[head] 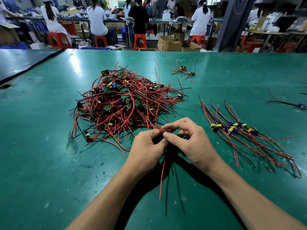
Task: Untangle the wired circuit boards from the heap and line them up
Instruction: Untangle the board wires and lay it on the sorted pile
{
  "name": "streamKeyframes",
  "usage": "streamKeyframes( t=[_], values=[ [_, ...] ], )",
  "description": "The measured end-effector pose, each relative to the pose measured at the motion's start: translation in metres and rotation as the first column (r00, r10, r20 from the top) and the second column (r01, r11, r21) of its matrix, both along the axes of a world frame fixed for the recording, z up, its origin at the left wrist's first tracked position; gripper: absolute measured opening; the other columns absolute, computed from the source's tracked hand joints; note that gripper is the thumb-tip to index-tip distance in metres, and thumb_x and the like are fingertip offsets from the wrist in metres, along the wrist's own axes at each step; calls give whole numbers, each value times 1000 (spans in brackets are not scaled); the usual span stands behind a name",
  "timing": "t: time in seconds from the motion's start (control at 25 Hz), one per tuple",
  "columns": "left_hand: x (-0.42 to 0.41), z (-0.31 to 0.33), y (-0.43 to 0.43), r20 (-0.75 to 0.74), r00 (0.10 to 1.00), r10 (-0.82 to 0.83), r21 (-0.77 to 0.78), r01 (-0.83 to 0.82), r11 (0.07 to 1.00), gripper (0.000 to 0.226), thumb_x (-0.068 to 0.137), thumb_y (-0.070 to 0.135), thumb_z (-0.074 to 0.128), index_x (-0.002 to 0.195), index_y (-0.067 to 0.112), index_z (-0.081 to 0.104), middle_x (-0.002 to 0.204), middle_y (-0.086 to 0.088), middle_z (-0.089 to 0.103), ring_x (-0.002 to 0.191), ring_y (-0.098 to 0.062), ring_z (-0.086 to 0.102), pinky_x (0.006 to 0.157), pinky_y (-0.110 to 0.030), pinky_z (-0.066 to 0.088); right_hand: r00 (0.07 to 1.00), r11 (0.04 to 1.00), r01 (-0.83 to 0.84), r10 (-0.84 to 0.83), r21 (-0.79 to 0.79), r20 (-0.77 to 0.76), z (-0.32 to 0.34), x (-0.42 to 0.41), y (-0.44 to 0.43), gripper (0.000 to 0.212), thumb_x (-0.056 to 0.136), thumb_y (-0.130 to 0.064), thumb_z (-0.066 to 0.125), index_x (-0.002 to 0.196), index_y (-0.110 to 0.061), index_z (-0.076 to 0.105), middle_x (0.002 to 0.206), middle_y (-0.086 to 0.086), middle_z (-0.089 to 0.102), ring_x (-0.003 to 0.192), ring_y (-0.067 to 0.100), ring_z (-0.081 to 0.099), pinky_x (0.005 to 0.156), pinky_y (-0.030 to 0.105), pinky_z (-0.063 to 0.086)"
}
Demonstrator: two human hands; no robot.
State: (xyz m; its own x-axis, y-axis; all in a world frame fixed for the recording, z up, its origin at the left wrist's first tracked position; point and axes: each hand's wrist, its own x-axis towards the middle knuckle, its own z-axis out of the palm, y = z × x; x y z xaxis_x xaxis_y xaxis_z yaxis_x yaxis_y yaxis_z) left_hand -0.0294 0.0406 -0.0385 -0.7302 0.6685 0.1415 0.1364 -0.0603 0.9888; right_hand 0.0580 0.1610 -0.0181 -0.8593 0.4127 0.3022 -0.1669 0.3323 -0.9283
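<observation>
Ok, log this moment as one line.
step: untangling | left hand: grips red wires | right hand: pinches red wires | heap: ahead, left | lined-up boards: right

Green table (49, 163), tangled heap (123, 103), lined-up row (235, 128), small cluster (183, 70)

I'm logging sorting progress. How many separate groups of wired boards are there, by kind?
Tangled heap: 1
Lined-up row: 1
Small loose clusters: 2, the far cluster and the right-edge cluster
Wire bunch gripped by left hand and right hand: 1
Total: 5
</observation>
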Motion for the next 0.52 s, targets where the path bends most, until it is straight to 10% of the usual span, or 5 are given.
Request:
streamKeyframes(
  t=[0.16, 0.52],
  values=[
    [1, 4, -1, 12, 1000, -25, 32, 25, 999, 25, 65, 56, 61, 81, 42, 74, 70, 11, 70, 63, -1, 61, 65, -25, 44, 988, 985, 157, -157, 68, 2, -5, -5, 6, 8, 90, -15, 74, 90, -22, 76, 85, -10, 70, 66, 0, 55, 68, 24, 44],
    [-6, -1, -1, 108, 987, -120, 75, 112, 991, 17, 77, 36, 65, 88, 27, 76, 71, 5, 71, 59, -4, 64, 53, -16, 48, 993, 776, -58, 111, -629, 46, 4, -3, 5, 2, 87, -12, 72, 87, -10, 72, 74, 10, 59, 49, 11, 52, 45, 24, 51]
  ],
)
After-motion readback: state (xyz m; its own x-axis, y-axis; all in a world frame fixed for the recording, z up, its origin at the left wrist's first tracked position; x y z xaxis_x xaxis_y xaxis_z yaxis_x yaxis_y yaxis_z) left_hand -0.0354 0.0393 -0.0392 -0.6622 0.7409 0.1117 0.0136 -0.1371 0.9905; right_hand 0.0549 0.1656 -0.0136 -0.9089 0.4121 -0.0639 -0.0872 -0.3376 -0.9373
